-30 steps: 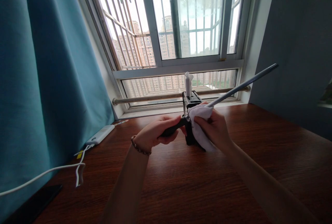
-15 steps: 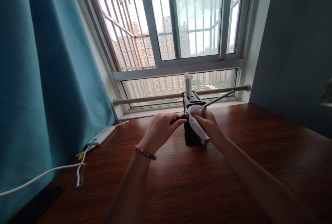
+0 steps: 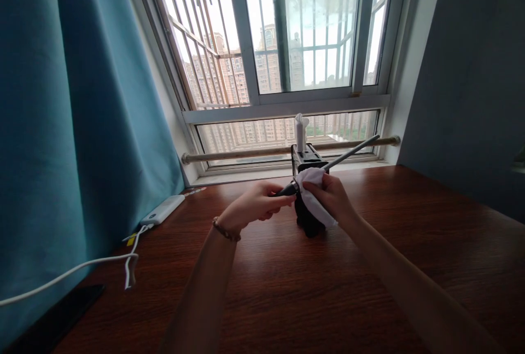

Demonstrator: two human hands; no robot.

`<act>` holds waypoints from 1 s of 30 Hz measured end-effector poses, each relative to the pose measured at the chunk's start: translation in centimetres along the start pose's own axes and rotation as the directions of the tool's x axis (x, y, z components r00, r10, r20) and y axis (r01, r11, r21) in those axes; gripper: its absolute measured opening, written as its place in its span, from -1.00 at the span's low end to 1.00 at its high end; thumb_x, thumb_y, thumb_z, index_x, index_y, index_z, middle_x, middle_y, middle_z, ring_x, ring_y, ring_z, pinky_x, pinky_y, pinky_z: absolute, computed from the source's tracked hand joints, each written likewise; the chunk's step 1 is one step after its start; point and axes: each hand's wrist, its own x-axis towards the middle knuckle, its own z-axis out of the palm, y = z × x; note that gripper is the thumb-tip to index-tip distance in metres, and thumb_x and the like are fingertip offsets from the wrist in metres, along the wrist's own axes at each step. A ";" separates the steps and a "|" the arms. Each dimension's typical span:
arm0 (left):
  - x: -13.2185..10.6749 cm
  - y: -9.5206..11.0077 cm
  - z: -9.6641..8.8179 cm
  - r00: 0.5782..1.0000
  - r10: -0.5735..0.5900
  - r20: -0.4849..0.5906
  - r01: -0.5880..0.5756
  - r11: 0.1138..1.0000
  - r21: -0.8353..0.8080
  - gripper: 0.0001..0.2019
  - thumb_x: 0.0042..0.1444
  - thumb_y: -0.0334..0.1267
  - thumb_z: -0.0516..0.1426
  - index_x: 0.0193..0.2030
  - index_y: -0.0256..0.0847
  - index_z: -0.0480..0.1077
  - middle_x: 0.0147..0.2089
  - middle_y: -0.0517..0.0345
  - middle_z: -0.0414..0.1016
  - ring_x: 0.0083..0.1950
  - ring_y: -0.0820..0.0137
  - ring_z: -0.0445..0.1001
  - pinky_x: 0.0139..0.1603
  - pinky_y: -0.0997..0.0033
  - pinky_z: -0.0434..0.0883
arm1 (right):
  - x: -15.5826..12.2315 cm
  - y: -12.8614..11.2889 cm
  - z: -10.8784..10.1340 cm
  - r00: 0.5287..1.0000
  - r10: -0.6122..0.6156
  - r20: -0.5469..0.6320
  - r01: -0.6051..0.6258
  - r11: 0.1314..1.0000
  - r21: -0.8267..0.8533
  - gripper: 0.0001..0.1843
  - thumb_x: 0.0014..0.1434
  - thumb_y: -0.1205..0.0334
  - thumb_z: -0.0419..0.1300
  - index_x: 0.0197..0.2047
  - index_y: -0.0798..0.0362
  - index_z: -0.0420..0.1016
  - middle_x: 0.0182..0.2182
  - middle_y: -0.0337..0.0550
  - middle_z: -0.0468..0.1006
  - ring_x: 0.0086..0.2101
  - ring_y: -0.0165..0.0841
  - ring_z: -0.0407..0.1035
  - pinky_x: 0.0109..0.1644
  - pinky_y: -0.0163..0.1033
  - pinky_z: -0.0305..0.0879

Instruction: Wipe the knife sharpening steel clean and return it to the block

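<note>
Holding the steel rod's (image 3: pixel 348 154) dark handle in the left hand (image 3: pixel 254 206), right hand (image 3: pixel 330 198) pinches the white cloth (image 3: pixel 314 195) around it, mid-table; I'd keep pressure even, wiping rightward toward the tip.

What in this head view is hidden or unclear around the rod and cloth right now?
- Head view: the rod where it meets its handle, wrapped by the white cloth in the right hand.
- Handle shape: covered by the left hand.
- Black holder: lower front hidden behind cloth and hands.
- White cable: its end is cut off at the left edge.
</note>
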 end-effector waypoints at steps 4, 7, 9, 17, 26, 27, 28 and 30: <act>-0.3 -0.3 -0.8 0.991 -0.037 0.131 0.058 0.985 -0.161 -0.57 0.09 0.11 0.04 -0.30 -0.31 0.34 -0.60 0.34 -0.08 -0.60 0.62 -0.10 -0.65 0.57 -0.10 | 0.0 0.5 -0.1 0.998 0.014 0.059 -0.013 1.000 -0.023 -0.73 -0.13 0.11 0.38 -0.41 0.13 0.53 -0.45 -0.15 0.52 -0.45 -0.33 0.36 -0.39 -0.30 0.26; -0.5 -0.2 -0.8 0.993 -0.038 0.116 0.061 0.977 -0.206 -0.59 0.08 0.09 0.07 -0.31 -0.32 0.34 -0.61 0.35 -0.07 -0.60 0.63 -0.09 -0.65 0.59 -0.10 | 0.0 0.5 -0.3 0.998 0.067 0.017 -0.068 0.996 0.058 -0.67 -0.14 0.03 0.40 -0.46 0.14 0.51 -0.51 -0.16 0.49 -0.50 -0.36 0.33 -0.45 -0.33 0.22; -0.5 -0.1 -0.7 0.996 -0.038 0.076 0.054 0.977 -0.209 -0.60 0.08 0.07 0.08 -0.31 -0.32 0.35 -0.61 0.34 -0.04 -0.61 0.63 -0.06 -0.66 0.59 -0.09 | 0.0 0.2 -0.6 0.993 0.109 -0.038 -0.103 0.986 0.132 -0.63 -0.14 -0.02 0.40 -0.47 0.15 0.51 -0.54 -0.17 0.46 -0.53 -0.40 0.30 -0.49 -0.36 0.19; -0.4 -0.1 -0.5 0.997 -0.017 -0.077 0.008 0.993 -0.121 -0.65 0.03 0.02 0.14 -0.34 -0.30 0.38 -0.60 0.30 0.10 -0.61 0.62 0.05 -0.66 0.59 -0.01 | 0.3 -1.4 -0.6 0.949 0.262 -0.177 -0.171 0.897 0.408 -0.54 -0.35 0.01 0.50 -0.50 0.18 0.49 -0.59 -0.17 0.43 -0.58 -0.43 0.29 -0.57 -0.40 0.19; -0.2 0.4 0.1 0.996 -0.010 -0.093 -0.013 0.971 -0.239 -0.61 0.02 0.05 0.14 -0.42 -0.34 0.33 -0.60 0.30 0.06 -0.60 0.63 0.00 -0.64 0.58 -0.09 | 0.2 0.8 -1.2 0.995 0.091 0.042 -0.094 0.991 0.096 -0.68 -0.12 0.06 0.41 -0.44 0.15 0.53 -0.48 -0.16 0.49 -0.49 -0.39 0.32 -0.44 -0.36 0.21; -0.1 0.4 0.1 0.997 -0.010 -0.077 -0.012 0.960 -0.281 -0.59 0.02 0.07 0.13 -0.42 -0.33 0.31 -0.61 0.32 0.01 -0.61 0.64 -0.04 -0.64 0.58 -0.12 | 0.1 1.0 -1.1 0.994 0.076 0.083 -0.083 0.993 0.088 -0.70 -0.09 0.05 0.39 -0.43 0.14 0.54 -0.48 -0.17 0.49 -0.49 -0.39 0.31 -0.44 -0.36 0.20; 0.1 0.3 0.2 0.998 -0.009 -0.065 -0.012 0.947 -0.322 -0.58 0.02 0.08 0.13 -0.43 -0.32 0.28 -0.60 0.34 -0.03 -0.61 0.65 -0.08 -0.64 0.57 -0.14 | 0.1 1.1 -1.1 0.992 0.063 0.107 -0.072 0.994 0.084 -0.70 -0.06 0.05 0.38 -0.43 0.13 0.54 -0.49 -0.19 0.48 -0.49 -0.40 0.30 -0.44 -0.36 0.19; 0.3 0.2 0.3 0.999 -0.006 -0.052 -0.015 0.921 -0.389 -0.58 0.03 0.10 0.12 -0.42 -0.31 0.25 -0.59 0.36 -0.10 -0.59 0.65 -0.14 -0.63 0.56 -0.18 | 0.1 1.2 -1.0 0.991 0.025 0.130 -0.030 0.999 0.040 -0.72 -0.03 0.05 0.36 -0.44 0.13 0.54 -0.51 -0.20 0.46 -0.51 -0.43 0.27 -0.46 -0.37 0.16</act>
